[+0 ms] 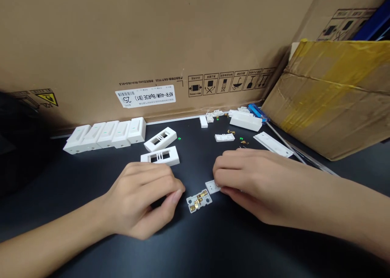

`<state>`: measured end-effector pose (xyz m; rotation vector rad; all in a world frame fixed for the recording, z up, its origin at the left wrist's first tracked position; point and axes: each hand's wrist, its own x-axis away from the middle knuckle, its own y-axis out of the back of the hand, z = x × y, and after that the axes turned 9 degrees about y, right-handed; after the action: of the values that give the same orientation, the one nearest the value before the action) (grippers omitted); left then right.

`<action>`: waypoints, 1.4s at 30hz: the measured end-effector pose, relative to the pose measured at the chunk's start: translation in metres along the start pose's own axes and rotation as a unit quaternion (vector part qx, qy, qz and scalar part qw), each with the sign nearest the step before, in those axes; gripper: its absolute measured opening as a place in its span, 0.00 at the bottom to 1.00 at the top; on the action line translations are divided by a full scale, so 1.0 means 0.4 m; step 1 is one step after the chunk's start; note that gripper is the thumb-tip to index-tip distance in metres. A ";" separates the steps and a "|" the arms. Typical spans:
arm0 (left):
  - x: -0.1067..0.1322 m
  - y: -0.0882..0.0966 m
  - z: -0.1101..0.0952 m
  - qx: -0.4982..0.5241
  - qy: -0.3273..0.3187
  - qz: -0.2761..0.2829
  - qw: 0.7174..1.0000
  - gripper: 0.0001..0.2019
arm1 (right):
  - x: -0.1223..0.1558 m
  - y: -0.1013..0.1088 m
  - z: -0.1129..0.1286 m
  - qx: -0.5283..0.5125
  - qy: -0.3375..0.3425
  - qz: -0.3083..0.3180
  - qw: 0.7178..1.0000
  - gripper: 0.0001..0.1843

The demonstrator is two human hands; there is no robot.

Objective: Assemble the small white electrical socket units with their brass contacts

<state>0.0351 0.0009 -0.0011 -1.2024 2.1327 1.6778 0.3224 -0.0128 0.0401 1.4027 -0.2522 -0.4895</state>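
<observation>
Cardboard [152, 34] walls off the far side of a black tabletop [183, 253]. Starting at the far left, five white units [109, 132] stand in a row, each with a small green mark; they look complete. Nearer, the left hand [149, 201] hovers low, thumb tip drawn up to the forefinger, nothing visible between them. Just beyond it lie two white frames [172, 154] with open windows, apparently unfilled.

Right of the left hand, near the middle, a small white base [199, 201] lies face up with brass strips seated in it; its fitting seems well advanced, but it remains uncovered. Touching or almost touching its far right corner is a small white plate [211, 186], its right end held in the fingertips of the right hand [252, 180].

Farther off, a shallow white piece [224, 137], loose brass parts [244, 142], a white cover [245, 121], a blue-handled screwdriver [256, 111] and a flat panel [272, 144] lie separate, so other parts appear unassembled.
</observation>
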 end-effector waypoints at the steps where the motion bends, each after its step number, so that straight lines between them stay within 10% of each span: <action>1: 0.000 0.000 0.000 0.000 -0.001 0.000 1.000 0.08 | 0.001 -0.001 -0.002 -0.003 0.003 -0.001 1.000 0.14; 21: 0.004 0.000 0.002 -0.010 -0.011 -0.004 1.000 0.07 | -0.015 0.016 -0.001 -0.035 -0.049 0.041 0.997 0.10; 29: 0.008 -0.002 0.004 -0.032 -0.011 -0.007 0.999 0.07 | -0.029 0.029 0.014 -0.087 -0.080 0.044 0.992 0.34; 42: 0.004 -0.009 0.007 -0.064 -0.030 -0.047 0.996 0.07 | -0.027 0.030 0.021 -0.108 -0.084 0.041 0.990 0.36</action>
<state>0.0356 0.0024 -0.0055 -1.2481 1.9285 1.8085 0.3112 -0.0141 0.0544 1.1371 -0.3818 -0.5508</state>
